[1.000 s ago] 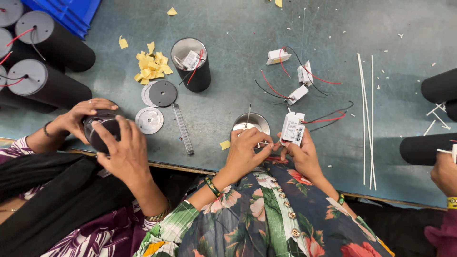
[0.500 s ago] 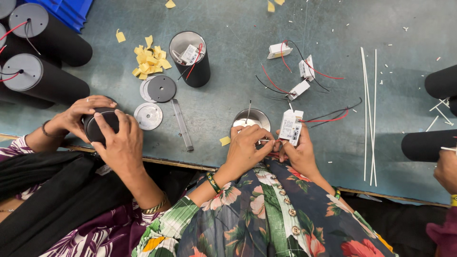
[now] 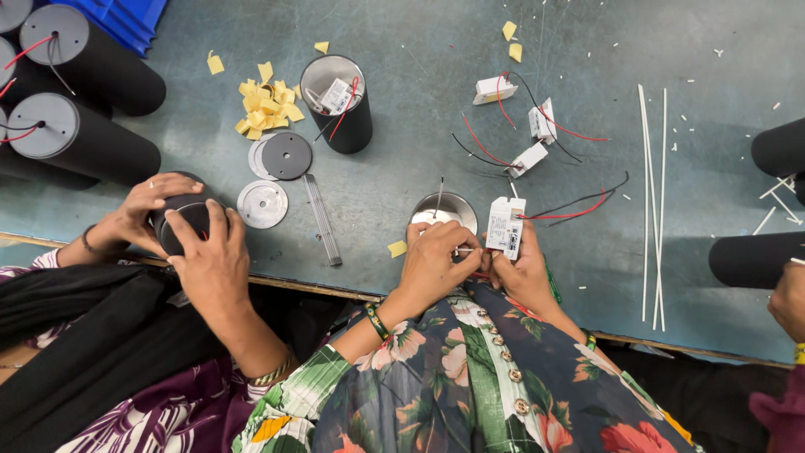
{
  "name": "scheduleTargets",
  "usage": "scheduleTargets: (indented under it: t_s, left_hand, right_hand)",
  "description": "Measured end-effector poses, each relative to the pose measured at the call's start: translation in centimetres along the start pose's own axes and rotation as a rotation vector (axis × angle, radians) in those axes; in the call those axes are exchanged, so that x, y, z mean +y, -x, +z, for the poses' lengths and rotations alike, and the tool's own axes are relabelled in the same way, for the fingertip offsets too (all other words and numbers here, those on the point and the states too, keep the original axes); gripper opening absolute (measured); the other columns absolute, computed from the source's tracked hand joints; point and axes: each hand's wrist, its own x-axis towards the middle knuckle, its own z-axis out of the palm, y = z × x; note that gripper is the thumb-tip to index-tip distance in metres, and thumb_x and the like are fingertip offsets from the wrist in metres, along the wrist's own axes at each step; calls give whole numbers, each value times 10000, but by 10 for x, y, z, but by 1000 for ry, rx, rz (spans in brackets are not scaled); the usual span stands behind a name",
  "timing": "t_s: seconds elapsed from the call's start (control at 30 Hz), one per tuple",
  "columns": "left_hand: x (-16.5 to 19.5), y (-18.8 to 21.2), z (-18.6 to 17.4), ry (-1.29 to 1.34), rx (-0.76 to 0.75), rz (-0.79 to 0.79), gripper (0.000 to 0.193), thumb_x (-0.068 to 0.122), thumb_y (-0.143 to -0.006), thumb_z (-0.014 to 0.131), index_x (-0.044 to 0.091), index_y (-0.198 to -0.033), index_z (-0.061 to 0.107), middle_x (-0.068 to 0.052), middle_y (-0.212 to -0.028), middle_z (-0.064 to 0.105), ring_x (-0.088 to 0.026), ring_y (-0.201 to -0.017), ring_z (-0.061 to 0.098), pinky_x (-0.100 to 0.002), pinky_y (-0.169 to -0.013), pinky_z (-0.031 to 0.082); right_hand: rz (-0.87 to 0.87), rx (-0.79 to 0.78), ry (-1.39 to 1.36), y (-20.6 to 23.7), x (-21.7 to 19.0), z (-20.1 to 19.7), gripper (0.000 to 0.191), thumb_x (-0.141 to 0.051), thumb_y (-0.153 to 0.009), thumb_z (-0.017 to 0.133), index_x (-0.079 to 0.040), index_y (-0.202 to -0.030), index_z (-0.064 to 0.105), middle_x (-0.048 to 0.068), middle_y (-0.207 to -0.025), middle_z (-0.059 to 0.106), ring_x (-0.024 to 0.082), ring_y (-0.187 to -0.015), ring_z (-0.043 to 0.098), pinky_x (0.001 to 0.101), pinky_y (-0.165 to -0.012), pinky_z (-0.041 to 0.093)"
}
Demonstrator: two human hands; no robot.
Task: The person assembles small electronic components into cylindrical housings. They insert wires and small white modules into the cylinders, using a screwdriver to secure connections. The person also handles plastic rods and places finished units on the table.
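The left hand (image 3: 436, 264) curls over the near rim of a round metal housing (image 3: 444, 210) that stands at the bench (image 3: 402, 143) edge, its fingers pressed together around something too small to make out; the right hand (image 3: 521, 273) sits just beside it, pinching a small white driver box (image 3: 506, 226) upright between thumb and fingers; red and black wires (image 3: 579, 205) run from the box across the bench to the right. To the left, a co-worker's 2 hands (image 3: 180, 231) clasp a black cylinder at the bench edge; just beyond them lie 2 metal discs (image 3: 277, 168) and a thin clear strip (image 3: 323, 220). Farther off stand an open black tube (image 3: 337, 101) with a white box inside, a heap of yellow paper scraps (image 3: 267, 101), and 3 more white boxes (image 3: 528, 126) with loose wires; long white rods (image 3: 652, 201) lie at the right; capped black cylinders (image 3: 80, 126) lie at the far left.
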Motion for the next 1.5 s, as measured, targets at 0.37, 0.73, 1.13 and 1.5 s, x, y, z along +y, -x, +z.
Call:
scheduleTargets:
  t_s: [0.37,0.73,1.13,1.5]
  left_hand:
    - [-4,0,2,64,-87,-61,146,276,-838,707,132,-815,709,15,-833,679,-193,-802,652,-388,-932,327]
    - [-3,0,3,62,-101,-68,170,304,-856,700,137,-824,709,13,-848,683,-199,-801,650,-385,-932,322]
    - [-31,-34,-21,513,327,-259,263,196,-956,694,73,-1182,638,-55,-1129,704,-127,-1058,689,-309,-916,559]
    - [-17,-21,-5,-13,15,65,98,254,-903,742,158,-919,731,44,-913,702,-158,-945,670,-479,-1083,322]
  right_hand:
    - [18,10,-51,0,8,0,536,60,-902,502,-65,-1406,369,43,-825,611,58,-542,513,214,-429,390]
    - [9,24,3,2,11,2,526,57,-912,501,-66,-1408,377,62,-873,598,72,-584,527,225,-456,416]
    - [139,49,-450,-13,0,-10,365,-27,-911,486,-17,-1276,477,148,-1144,668,195,-753,660,255,-475,431]
    - [37,131,-302,-15,-6,0,447,36,-955,494,-31,-1389,411,186,-1155,685,159,-772,660,228,-504,460]
